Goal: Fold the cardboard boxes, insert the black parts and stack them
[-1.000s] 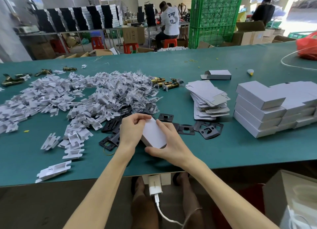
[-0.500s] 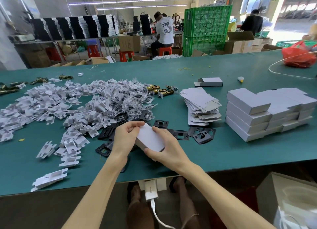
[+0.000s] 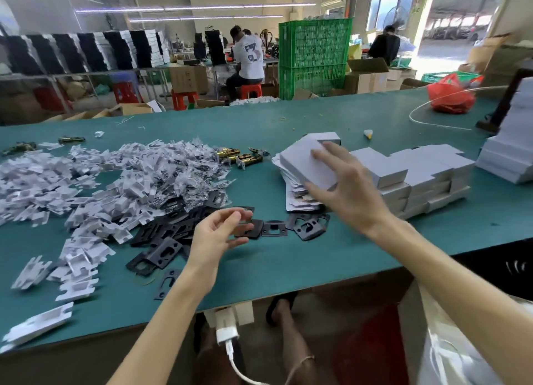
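Rightward, the right hand (image 3: 347,190) pinches the folded box (image 3: 302,161) over the flat blanks (image 3: 300,203); left hand (image 3: 217,233) relaxed, empty.

Folded white box (image 3: 301,162) is tilting, closed, in the right hand (image 3: 349,191) above the flat blanks (image 3: 300,204); finished boxes (image 3: 418,180) are lying stacked just beside these; black parts (image 3: 281,232) are lying flat, scattered in front.

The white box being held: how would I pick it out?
Find the green table, then the stack of finished white boxes on its right. Just left of that stack, over the pile of flat cartons, the right hand grips one box: the only one held off the table.
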Action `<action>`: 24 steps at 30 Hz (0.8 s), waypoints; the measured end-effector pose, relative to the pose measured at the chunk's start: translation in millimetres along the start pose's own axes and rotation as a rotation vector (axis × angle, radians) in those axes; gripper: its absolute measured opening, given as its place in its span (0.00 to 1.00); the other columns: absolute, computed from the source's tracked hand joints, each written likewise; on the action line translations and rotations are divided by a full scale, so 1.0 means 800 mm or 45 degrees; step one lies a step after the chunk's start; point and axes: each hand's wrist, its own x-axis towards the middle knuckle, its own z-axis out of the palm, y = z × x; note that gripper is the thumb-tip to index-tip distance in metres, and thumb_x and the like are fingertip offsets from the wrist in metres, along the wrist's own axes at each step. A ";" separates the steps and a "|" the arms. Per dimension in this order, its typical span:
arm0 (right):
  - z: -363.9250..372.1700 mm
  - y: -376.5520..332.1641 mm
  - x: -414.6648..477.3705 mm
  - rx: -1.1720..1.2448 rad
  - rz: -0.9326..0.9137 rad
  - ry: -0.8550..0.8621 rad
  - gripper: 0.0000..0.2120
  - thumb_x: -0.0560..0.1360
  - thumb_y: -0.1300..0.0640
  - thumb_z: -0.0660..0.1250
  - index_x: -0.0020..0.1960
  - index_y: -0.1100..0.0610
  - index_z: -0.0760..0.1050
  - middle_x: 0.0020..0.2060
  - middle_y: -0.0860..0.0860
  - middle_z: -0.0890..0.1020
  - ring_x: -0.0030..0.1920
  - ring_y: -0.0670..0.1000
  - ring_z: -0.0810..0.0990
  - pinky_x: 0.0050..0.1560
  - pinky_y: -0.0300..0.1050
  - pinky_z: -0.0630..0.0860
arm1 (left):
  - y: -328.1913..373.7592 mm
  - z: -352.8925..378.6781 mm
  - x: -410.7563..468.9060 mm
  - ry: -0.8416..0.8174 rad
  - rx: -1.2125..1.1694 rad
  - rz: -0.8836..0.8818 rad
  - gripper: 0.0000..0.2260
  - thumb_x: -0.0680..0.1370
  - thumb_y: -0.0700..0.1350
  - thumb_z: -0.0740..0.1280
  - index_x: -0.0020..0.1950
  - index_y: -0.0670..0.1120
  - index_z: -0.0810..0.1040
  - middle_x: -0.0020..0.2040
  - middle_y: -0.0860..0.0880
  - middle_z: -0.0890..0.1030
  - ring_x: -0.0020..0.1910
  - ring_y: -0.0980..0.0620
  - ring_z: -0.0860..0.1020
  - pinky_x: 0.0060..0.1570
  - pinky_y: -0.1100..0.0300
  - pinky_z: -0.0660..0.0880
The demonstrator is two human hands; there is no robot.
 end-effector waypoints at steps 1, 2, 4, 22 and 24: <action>-0.020 0.014 0.015 -0.064 0.046 0.061 0.29 0.76 0.54 0.74 0.73 0.61 0.71 0.73 0.60 0.71 0.71 0.61 0.70 0.71 0.53 0.68 | -0.007 0.002 -0.001 0.010 0.025 -0.019 0.07 0.84 0.41 0.67 0.58 0.41 0.82 0.54 0.45 0.88 0.50 0.47 0.87 0.43 0.59 0.84; -0.038 0.030 0.030 -0.104 0.107 0.118 0.29 0.76 0.54 0.74 0.73 0.64 0.71 0.70 0.62 0.73 0.68 0.63 0.72 0.68 0.53 0.70 | -0.014 0.004 -0.001 0.018 0.051 -0.030 0.06 0.84 0.39 0.66 0.57 0.41 0.82 0.53 0.45 0.88 0.49 0.47 0.87 0.42 0.60 0.83; -0.069 0.068 0.052 -0.124 0.253 0.196 0.29 0.76 0.55 0.74 0.72 0.66 0.72 0.66 0.63 0.76 0.65 0.63 0.74 0.62 0.48 0.69 | -0.027 0.005 0.001 0.035 0.121 -0.003 0.06 0.84 0.37 0.66 0.55 0.40 0.82 0.51 0.44 0.88 0.48 0.48 0.86 0.43 0.61 0.83; -0.109 0.207 0.064 0.104 0.704 -0.022 0.19 0.72 0.56 0.76 0.63 0.55 0.83 0.59 0.55 0.83 0.61 0.53 0.77 0.61 0.47 0.70 | -0.047 -0.004 0.005 -0.054 0.298 0.083 0.05 0.83 0.35 0.66 0.54 0.40 0.82 0.48 0.43 0.88 0.45 0.48 0.85 0.45 0.60 0.82; -0.109 0.213 0.060 0.063 0.674 -0.063 0.15 0.74 0.56 0.74 0.61 0.55 0.84 0.57 0.57 0.84 0.61 0.56 0.79 0.62 0.48 0.71 | -0.049 -0.007 0.006 -0.059 0.303 0.087 0.05 0.83 0.35 0.66 0.53 0.40 0.82 0.48 0.43 0.88 0.44 0.48 0.85 0.45 0.60 0.82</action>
